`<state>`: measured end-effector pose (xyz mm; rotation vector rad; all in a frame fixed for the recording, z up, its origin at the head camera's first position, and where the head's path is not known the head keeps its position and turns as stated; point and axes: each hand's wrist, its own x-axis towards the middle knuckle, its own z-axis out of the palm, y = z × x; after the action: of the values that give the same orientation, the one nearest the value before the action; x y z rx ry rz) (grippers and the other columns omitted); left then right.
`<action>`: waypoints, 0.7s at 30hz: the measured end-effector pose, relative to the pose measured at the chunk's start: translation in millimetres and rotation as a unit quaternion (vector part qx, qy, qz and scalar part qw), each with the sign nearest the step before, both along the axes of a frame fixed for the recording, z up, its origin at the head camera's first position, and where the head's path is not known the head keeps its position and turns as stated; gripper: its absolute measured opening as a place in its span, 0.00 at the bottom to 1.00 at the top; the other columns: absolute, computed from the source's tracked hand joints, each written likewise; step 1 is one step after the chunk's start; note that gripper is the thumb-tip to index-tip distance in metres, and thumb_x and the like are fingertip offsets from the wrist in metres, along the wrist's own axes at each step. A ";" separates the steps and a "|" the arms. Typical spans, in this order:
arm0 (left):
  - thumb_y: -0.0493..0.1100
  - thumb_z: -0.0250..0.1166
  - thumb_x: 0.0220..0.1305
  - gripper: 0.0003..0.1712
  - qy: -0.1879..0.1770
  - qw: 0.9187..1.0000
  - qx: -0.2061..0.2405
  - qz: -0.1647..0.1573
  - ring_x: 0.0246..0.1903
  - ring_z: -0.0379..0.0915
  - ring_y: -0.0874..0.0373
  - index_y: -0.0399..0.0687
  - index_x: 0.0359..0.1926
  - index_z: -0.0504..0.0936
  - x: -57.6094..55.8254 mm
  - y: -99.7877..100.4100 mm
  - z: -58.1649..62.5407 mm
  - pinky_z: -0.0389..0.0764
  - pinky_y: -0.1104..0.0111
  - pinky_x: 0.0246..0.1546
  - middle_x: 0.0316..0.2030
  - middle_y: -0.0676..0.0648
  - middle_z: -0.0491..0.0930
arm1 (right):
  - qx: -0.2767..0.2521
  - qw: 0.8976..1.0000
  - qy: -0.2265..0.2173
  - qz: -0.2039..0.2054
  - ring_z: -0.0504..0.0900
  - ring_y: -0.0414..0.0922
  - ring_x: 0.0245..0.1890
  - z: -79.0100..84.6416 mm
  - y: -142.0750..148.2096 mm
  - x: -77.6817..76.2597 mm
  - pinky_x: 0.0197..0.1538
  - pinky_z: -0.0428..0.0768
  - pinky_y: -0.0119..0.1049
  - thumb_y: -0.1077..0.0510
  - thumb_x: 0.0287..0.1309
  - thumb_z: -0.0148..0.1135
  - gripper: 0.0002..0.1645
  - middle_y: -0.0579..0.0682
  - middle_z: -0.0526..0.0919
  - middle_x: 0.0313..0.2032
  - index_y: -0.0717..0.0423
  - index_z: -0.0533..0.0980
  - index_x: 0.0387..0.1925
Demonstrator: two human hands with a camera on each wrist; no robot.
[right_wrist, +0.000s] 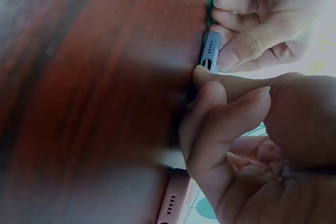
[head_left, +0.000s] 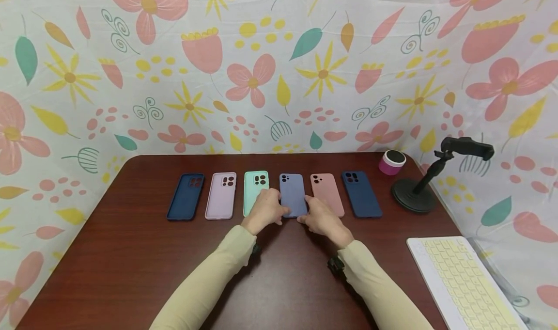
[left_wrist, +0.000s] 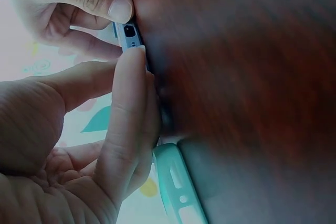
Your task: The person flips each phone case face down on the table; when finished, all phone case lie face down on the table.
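Observation:
A periwinkle phone case (head_left: 293,189) lies back side up in the middle of the row on the table. My left hand (head_left: 265,207) grips its lower left corner between thumb and fingers. At the lower right corner, my right hand (head_left: 322,218) holds it with the fingertips. The bottom edge of the periwinkle case (left_wrist: 129,32), with its port cutout, shows between both hands in the left wrist view. A mint green phone case (head_left: 254,182) lies just left, partly covered by my left hand. To the right is a pink phone case (head_left: 328,184), its lower left side overlapped by my right hand.
Further left lie a lilac phone case (head_left: 221,199) and a dark blue one (head_left: 185,199); another dark blue case (head_left: 362,194) ends the row at right. Beyond it stand a pink-and-white jar (head_left: 392,163) and a black stand (head_left: 414,199). A keyboard (head_left: 462,272) sits at the right edge.

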<state>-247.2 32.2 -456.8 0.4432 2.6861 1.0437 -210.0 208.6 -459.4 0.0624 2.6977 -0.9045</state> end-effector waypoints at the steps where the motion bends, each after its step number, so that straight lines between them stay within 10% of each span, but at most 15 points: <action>1: 0.39 0.78 0.67 0.21 -0.001 1.000 -0.002 0.001 0.13 0.84 0.60 0.43 0.20 0.78 0.3 0.4 0.4 0.79 0.73 0.20 0.13 0.46 0.82 | 0.002 1.000 0.002 0.002 0.82 0.41 0.20 -0.1 -0.1 0.0 0.28 0.80 0.31 0.60 0.74 0.69 0.47 0.53 0.83 0.24 0.71 0.58 0.83; 9: 0.39 0.78 0.66 0.16 -0.012 1.000 -0.016 0.010 0.14 0.86 0.57 0.40 0.24 0.83 -0.2 2.5 -0.6 0.84 0.71 0.23 0.14 0.45 0.83 | 0.031 0.999 0.017 0.013 0.85 0.45 0.24 -0.4 -1.9 -2.5 0.32 0.83 0.34 0.60 0.72 0.71 0.46 0.62 0.90 0.39 0.73 0.60 0.81; 16: 0.46 0.75 0.68 0.13 0.013 1.000 -0.015 -0.009 0.12 0.83 0.63 0.39 0.37 0.88 -20.8 -9.1 -32.7 0.84 0.70 0.24 0.15 0.50 0.84 | 0.051 0.998 0.034 0.002 0.80 0.61 0.73 6.6 -8.5 1.0 0.72 0.81 0.57 0.54 0.69 0.75 0.51 0.69 0.76 0.74 0.69 0.60 0.82; 21: 0.46 0.75 0.69 0.34 -0.005 1.000 -0.018 0.000 0.15 0.86 0.61 0.31 0.69 0.80 -8.2 -23.3 -7.4 0.91 0.64 0.48 0.15 0.50 0.85 | 0.015 0.998 0.047 0.024 0.89 0.53 0.48 -2.6 -13.0 -4.4 0.52 0.88 0.46 0.49 0.66 0.78 0.54 0.59 0.89 0.44 0.68 0.61 0.82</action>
<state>-255.4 9.0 -464.2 0.4296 2.6916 0.9931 -214.4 195.6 -462.0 -0.0408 2.7859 -0.8746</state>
